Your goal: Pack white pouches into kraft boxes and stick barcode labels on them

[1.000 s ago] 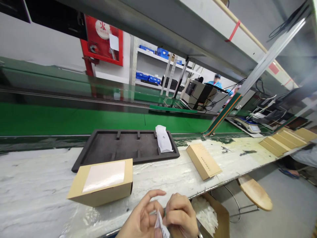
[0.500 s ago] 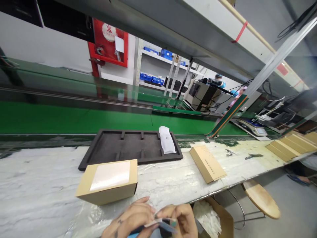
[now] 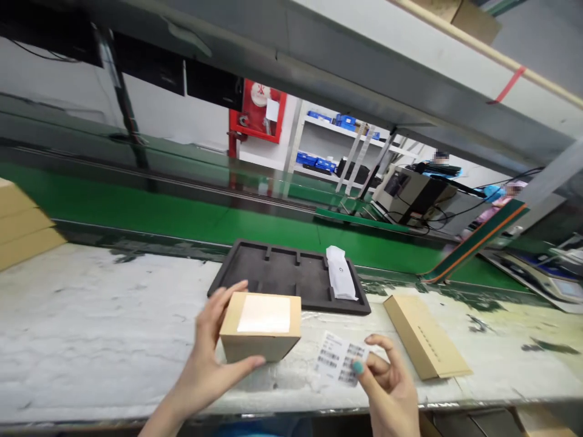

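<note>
While left hand [image 3: 207, 358] grips box [image 3: 260, 326], right hand [image 3: 390, 388] pinches barcode label [image 3: 341, 358].

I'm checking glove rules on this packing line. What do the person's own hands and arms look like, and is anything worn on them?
Both hands are bare: no gloves, rings or watch show. The left hand leads into a bare forearm with no sleeve in view. The right hand has teal polish on the thumbnail; its wrist is cut off by the picture's edge, so a sleeve there cannot be told.
</note>
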Demonstrator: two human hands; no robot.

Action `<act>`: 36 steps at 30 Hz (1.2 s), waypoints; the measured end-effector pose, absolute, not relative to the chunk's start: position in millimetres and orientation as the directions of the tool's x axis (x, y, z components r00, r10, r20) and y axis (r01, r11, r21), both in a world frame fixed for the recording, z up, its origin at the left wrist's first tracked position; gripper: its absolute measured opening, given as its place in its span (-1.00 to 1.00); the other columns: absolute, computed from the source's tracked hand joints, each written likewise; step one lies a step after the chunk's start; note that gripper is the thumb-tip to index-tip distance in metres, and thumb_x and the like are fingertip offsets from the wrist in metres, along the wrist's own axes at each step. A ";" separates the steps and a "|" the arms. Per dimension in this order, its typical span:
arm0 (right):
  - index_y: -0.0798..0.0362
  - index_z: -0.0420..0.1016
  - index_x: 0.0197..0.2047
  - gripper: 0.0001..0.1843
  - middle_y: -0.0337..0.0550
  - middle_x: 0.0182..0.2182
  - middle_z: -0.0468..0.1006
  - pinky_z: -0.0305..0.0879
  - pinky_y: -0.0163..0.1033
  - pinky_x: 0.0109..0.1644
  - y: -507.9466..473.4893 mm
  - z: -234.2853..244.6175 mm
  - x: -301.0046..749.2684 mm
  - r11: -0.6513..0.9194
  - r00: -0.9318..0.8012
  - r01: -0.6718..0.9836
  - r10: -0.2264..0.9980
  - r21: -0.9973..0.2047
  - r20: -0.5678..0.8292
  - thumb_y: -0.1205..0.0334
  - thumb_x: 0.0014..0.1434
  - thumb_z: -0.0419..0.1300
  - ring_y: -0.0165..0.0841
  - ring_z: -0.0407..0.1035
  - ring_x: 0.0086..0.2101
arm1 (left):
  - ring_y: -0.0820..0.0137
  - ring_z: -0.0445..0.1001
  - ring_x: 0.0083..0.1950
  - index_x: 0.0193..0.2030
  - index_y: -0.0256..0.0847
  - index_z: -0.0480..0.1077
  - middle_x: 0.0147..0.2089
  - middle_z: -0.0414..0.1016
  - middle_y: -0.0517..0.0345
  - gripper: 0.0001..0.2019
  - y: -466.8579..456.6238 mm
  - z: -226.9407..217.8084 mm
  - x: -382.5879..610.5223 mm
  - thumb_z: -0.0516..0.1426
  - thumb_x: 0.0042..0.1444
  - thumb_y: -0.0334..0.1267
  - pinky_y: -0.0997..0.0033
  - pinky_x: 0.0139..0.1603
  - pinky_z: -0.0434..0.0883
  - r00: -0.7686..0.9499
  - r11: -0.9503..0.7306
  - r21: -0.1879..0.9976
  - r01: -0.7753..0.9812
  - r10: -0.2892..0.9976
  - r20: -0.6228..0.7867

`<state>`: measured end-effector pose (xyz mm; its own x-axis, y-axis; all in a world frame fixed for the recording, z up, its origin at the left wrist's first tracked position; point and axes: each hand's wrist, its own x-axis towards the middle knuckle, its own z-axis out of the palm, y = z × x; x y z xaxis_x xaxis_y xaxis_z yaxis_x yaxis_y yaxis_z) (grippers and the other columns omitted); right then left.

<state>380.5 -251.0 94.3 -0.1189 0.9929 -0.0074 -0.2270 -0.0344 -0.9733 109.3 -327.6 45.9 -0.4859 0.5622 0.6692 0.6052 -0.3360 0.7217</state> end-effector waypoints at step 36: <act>0.09 0.51 -0.31 -0.68 -0.30 -0.48 0.38 -0.01 -0.32 -0.43 -206.0 161.9 317.5 0.215 -0.750 0.236 0.660 -0.948 -0.037 0.08 0.12 0.50 -0.45 0.09 -0.48 | 0.14 0.48 0.09 -0.21 -0.17 0.46 0.08 0.16 -0.01 -0.61 -334.0 37.3 185.0 0.32 -0.12 -0.69 0.14 -0.13 0.64 -0.446 -0.450 0.541 0.711 0.306 0.841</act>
